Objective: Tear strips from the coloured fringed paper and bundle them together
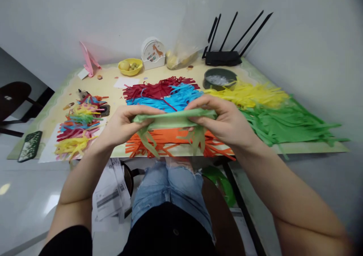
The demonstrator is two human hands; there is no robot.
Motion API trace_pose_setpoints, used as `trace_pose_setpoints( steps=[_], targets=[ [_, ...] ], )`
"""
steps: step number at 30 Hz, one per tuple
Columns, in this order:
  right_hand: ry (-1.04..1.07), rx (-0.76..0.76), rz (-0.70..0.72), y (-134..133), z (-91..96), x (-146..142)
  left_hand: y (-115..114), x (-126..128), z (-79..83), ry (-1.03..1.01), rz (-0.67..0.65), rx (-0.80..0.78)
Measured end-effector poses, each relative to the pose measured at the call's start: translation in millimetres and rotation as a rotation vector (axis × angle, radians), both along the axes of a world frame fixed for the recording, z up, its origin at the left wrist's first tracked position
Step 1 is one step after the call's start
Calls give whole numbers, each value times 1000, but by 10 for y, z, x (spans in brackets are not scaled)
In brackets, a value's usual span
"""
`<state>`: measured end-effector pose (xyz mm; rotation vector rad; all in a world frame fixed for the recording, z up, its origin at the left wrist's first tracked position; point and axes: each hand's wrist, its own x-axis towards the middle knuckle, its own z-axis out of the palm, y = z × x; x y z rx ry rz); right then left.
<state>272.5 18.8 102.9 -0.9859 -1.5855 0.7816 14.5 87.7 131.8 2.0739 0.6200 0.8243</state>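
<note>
A strip of light green tissue paper [176, 119] with fringed ends stretches level between my hands, above the table's front edge. My left hand [124, 124] pinches its left end, and my right hand [219, 118] grips the right end with thumb and fingers. Cut fringe hangs down from both ends. Beneath it lies orange fringed paper [167, 135]. Just beyond are blue fringed paper [181, 97] and dark red fringed paper [161, 87]. Green fringed paper [283, 121] and yellow fringed paper [255, 93] spread out to the right of my right hand.
Finished-looking multicoloured tassels [81, 123] lie at left, near a phone [30, 146]. Along the back stand a yellow bowl [130, 71], a white round-topped box [153, 53] and a black router [222, 58]. A dark round container [219, 78] holds clear bits.
</note>
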Motion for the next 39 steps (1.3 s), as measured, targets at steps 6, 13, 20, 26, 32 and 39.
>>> trace_pose_setpoints(
  steps=[6, 13, 20, 26, 32, 39],
  targets=[
    [219, -44, 141, -10, -144, -33, -26, -36, -96, -114, -78, -151],
    [228, -127, 145, 14, -161, -3, -5, -78, -104, -74, -102, -60],
    [-173, 108, -29, -66, -54, -57, -41, 14, 12, 42, -86, -121],
    [-371, 261, -70, -128, -28, -69, -68, 111, 8, 265, -4, 2],
    [-366, 101, -278, -156, -92, -112, -150, 111, -86, 140, 76, -35],
    [82, -47, -167, -129, -205, -186, -122, 58, -292, -175, 19, -408]
  ],
)
